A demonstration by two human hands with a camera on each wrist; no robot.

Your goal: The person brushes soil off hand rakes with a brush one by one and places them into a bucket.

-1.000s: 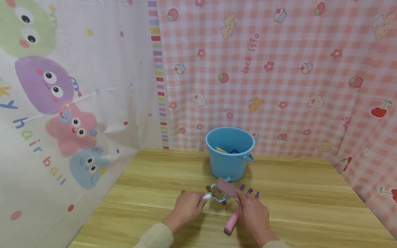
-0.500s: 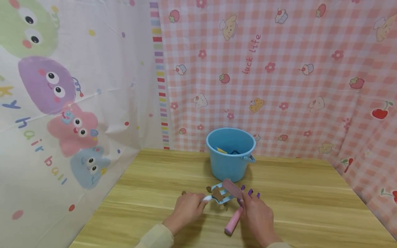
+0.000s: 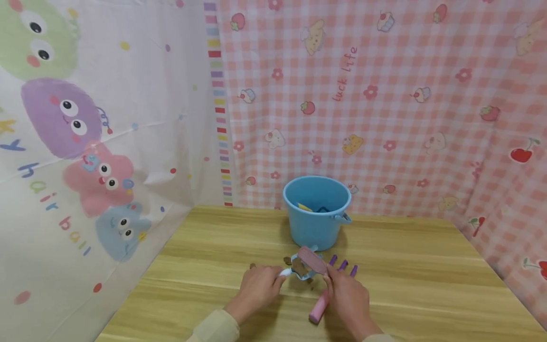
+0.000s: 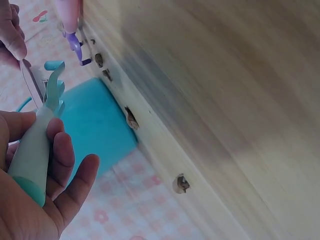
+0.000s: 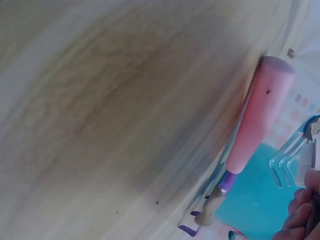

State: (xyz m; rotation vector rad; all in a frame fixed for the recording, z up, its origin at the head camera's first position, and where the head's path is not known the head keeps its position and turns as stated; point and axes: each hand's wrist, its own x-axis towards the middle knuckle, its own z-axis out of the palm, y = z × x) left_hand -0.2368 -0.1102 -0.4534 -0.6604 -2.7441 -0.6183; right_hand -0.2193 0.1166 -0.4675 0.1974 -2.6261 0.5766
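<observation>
My left hand [image 3: 260, 287] grips the white handle of a small hand rake [image 4: 32, 155] with light blue tines. A brown, soil-like clump [image 3: 298, 267] sits on the rake head, which is raised off the table. My right hand [image 3: 351, 297] pinches one end of a flat, oblong mauve pad [image 3: 312, 260]; its exact kind is unclear. The pad lies across the tines and hides part of them. Beneath the right hand, a second rake with a pink handle [image 5: 262, 115] and purple tines lies on the table, partly covered in the head view.
Just beyond the hands stands a blue bucket [image 3: 316, 232], with a yellow item [image 3: 305, 207] and a dark blue item inside. Brown crumbs [image 3: 287, 260] are scattered on the wooden table [image 3: 205, 247]. Patterned cloths [image 3: 273, 104] hang behind and at both sides.
The right hand drew the mauve pad rightward along the tines half a second ago, and has now come back left over the rake head. The left hand stays almost still.
</observation>
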